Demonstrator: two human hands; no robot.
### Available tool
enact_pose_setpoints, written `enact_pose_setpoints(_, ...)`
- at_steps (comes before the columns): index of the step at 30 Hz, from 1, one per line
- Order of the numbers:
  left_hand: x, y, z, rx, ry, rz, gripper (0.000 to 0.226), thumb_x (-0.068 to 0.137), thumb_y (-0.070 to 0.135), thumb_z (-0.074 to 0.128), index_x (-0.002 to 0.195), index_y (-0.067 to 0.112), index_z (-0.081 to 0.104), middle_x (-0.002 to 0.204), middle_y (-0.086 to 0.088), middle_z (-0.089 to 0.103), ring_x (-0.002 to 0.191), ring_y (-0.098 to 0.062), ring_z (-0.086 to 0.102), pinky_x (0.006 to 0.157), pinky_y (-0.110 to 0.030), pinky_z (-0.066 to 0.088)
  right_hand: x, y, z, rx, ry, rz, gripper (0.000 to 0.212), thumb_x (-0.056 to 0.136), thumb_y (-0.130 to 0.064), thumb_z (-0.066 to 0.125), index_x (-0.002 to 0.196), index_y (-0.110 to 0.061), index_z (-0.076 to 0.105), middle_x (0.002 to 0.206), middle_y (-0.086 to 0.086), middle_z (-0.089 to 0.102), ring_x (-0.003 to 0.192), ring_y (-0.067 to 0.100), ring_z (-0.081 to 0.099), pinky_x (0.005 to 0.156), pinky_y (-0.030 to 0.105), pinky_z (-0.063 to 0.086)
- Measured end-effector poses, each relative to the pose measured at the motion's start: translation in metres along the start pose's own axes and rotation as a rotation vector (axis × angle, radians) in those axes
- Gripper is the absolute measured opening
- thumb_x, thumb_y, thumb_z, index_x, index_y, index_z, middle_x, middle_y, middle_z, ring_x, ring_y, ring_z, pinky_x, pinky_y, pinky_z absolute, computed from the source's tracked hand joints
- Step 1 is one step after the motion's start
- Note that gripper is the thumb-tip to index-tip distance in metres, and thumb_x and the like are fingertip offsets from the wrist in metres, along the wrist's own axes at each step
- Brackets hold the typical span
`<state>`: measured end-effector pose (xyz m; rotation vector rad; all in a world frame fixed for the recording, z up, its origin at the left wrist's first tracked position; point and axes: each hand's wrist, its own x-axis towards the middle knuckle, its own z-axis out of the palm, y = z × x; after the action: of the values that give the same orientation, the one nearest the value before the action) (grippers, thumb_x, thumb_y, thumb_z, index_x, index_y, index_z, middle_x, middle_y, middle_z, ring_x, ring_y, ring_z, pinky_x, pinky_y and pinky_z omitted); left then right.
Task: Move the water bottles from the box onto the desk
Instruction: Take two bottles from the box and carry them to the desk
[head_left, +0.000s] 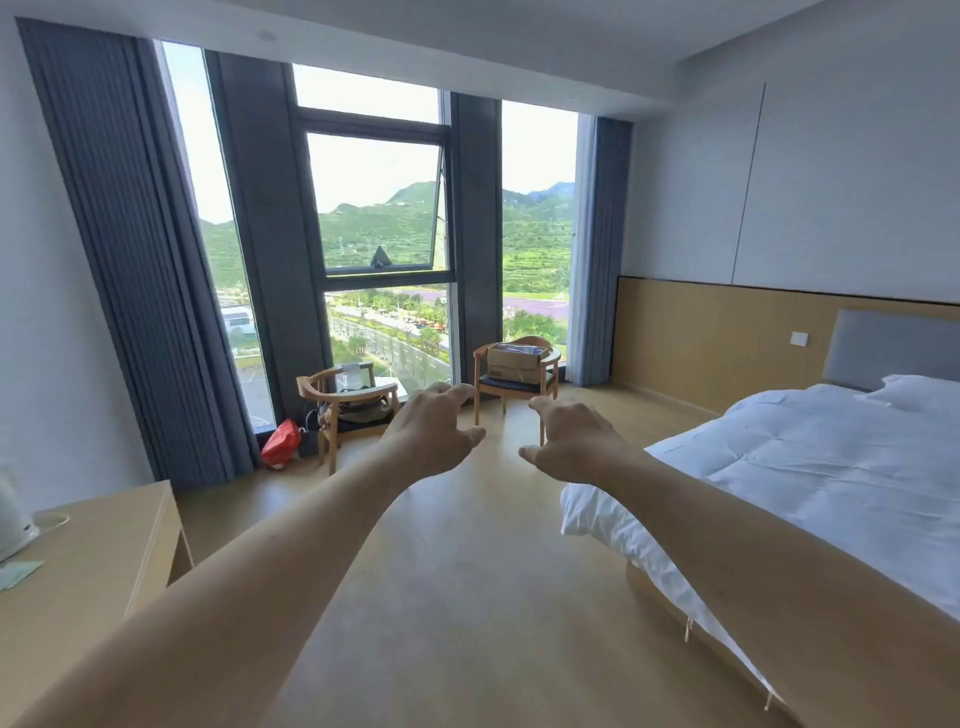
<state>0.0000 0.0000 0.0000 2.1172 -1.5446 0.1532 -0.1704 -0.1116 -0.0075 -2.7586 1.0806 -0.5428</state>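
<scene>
A brown cardboard box (515, 362) sits on the seat of a wooden chair (545, 382) by the window, far across the room; plastic-wrapped contents show at its open top, and no single bottle can be made out. The light wooden desk (88, 561) is at the near left. My left hand (434, 434) and my right hand (574, 441) are both stretched forward in mid-air over the floor, fingers spread and curled, holding nothing. Both hands are well short of the box.
A second wooden chair (345, 410) with a bag stands left of the first, with a red bag (281, 444) on the floor beside it. A white kettle (13, 514) stands on the desk's left end. A bed with a white duvet (810, 483) fills the right side. Open wooden floor lies ahead.
</scene>
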Motion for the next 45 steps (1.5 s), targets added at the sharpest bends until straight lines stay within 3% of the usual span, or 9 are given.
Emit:
enact_pose_setpoints(10, 0.162, -0.024, 0.055, 0.055, -0.01, -0.041, 0.062, 0.094, 0.041, 0.067, 0.15, 0.025, 0.045, 0.154, -0.005, 0.046, 0.139, -0.029, 0.044, 0.108, -0.048, 0.045, 0.162, 0.07, 0.03, -0.013, -0.018, -0.019, 0.063, 0.088, -0.048, 0.066, 0.141, -0.024, 0.043, 0.134, 0.01, 0.051, 0.122, 0.03, 0.049, 0.095, 0.043, 0.048)
enact_pose_setpoints(18, 0.321, -0.035, 0.106, 0.034, -0.029, -0.088, 0.063, 0.095, 0.041, 0.067, 0.151, 0.025, 0.043, 0.155, -0.005, 0.044, 0.139, -0.028, 0.043, 0.107, -0.045, 0.043, 0.319, 0.153, 0.035, 0.0, -0.062, 0.001, 0.075, 0.088, -0.049, 0.065, 0.152, -0.026, 0.034, 0.149, 0.01, 0.045, 0.134, 0.031, 0.042, 0.105, 0.046, 0.044)
enact_pose_setpoints(23, 0.397, -0.063, 0.145, 0.038, -0.055, -0.124, 0.063, 0.095, 0.042, 0.066, 0.151, 0.026, 0.043, 0.156, -0.004, 0.044, 0.141, -0.028, 0.041, 0.108, -0.043, 0.04, 0.396, 0.181, 0.064, -0.019, -0.095, -0.001, 0.073, 0.09, -0.048, 0.065, 0.152, -0.024, 0.034, 0.146, 0.011, 0.046, 0.132, 0.031, 0.044, 0.102, 0.044, 0.046)
enact_pose_setpoints(30, 0.495, -0.114, 0.18, 0.015, -0.054, -0.098, 0.063, 0.095, 0.041, 0.066, 0.151, 0.025, 0.043, 0.153, -0.005, 0.046, 0.138, -0.027, 0.044, 0.105, -0.04, 0.041, 0.496, 0.197, 0.103, -0.037, -0.104, 0.009, 0.071, 0.089, -0.049, 0.065, 0.149, -0.025, 0.037, 0.142, 0.011, 0.048, 0.128, 0.031, 0.046, 0.1, 0.046, 0.047)
enact_pose_setpoints(39, 0.662, -0.221, 0.21, 0.0, -0.042, 0.026, 0.064, 0.094, 0.036, 0.069, 0.151, 0.022, 0.045, 0.149, -0.007, 0.049, 0.134, -0.028, 0.047, 0.1, -0.038, 0.045, 0.682, 0.195, 0.16, -0.053, -0.085, 0.084, 0.07, 0.087, -0.051, 0.064, 0.147, -0.025, 0.039, 0.144, 0.01, 0.048, 0.132, 0.03, 0.043, 0.103, 0.045, 0.045)
enact_pose_setpoints(45, 0.777, -0.282, 0.222, -0.046, -0.042, 0.067, 0.058, 0.094, 0.038, 0.069, 0.147, 0.024, 0.049, 0.145, -0.006, 0.052, 0.128, -0.026, 0.05, 0.086, -0.031, 0.041, 0.802, 0.19, 0.182, -0.052, -0.052, 0.11, 0.065, 0.087, -0.051, 0.063, 0.143, -0.023, 0.043, 0.134, 0.009, 0.053, 0.123, 0.028, 0.048, 0.099, 0.046, 0.048)
